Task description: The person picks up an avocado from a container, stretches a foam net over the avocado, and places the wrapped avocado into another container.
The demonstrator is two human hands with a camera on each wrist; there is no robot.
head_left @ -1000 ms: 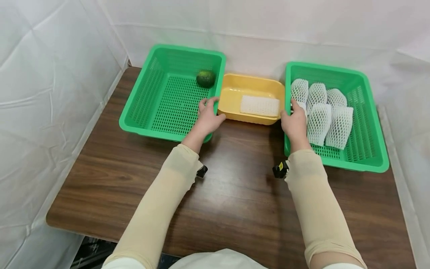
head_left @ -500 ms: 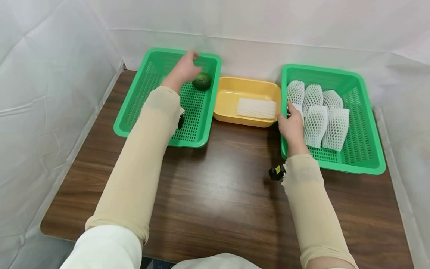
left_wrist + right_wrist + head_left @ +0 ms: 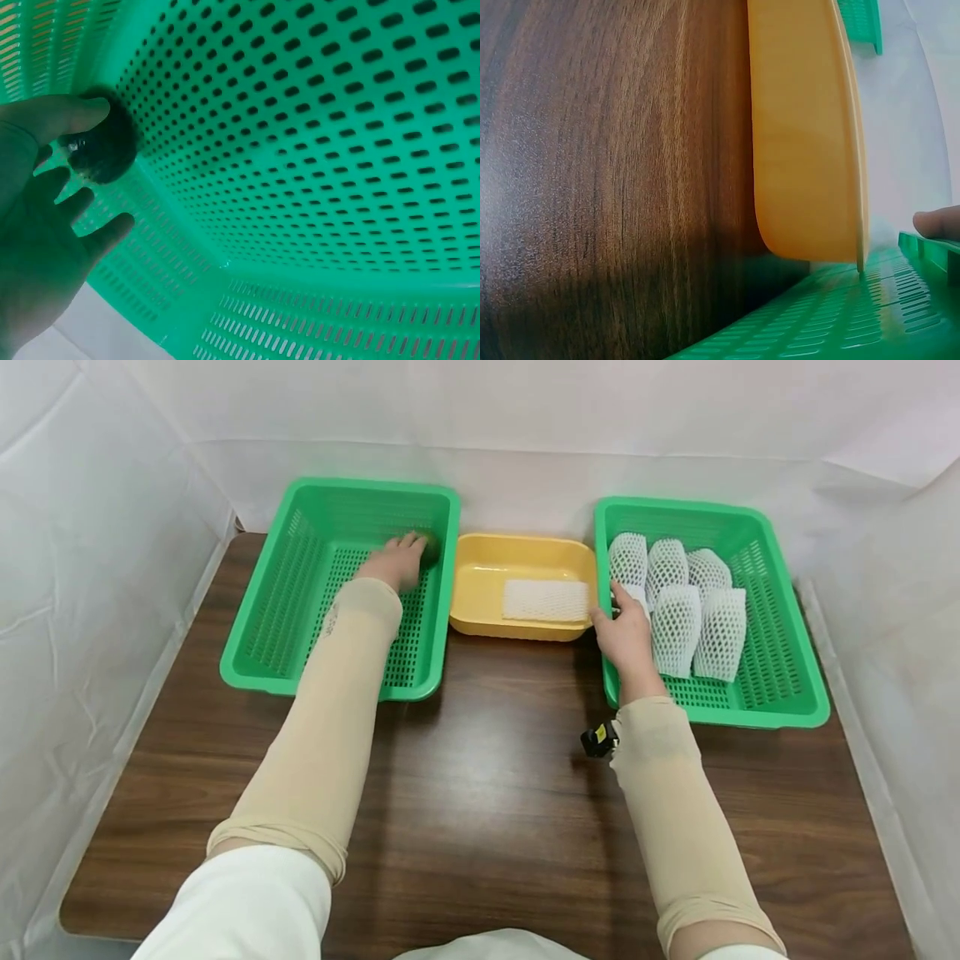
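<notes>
My left hand (image 3: pixel 392 564) reaches down inside the left green basket (image 3: pixel 247 647), at a dark green avocado (image 3: pixel 431 550) near its right wall. In the left wrist view, the thumb overlaps the avocado (image 3: pixel 105 142) while the other fingers stay spread beside it. Over at the right green basket (image 3: pixel 817 697), my right hand (image 3: pixel 624 631) grips the left rim, thumb outside and fingers inside. Several pieces in white foam net sleeves (image 3: pixel 677 631) lie in that basket. A flat white foam net (image 3: pixel 546 600) rests in the yellow tray (image 3: pixel 480 627) between the baskets.
The baskets and tray stand in a row at the back of the brown wooden table (image 3: pixel 480 777). White sheeting (image 3: pixel 525 410) hangs behind and along both sides. A small black camera (image 3: pixel 598 739) sits at the right wrist.
My left hand has left the left basket's right rim, swung over its back part and come down to the avocado. The right hand stays on its rim. The head view has shifted slightly.
</notes>
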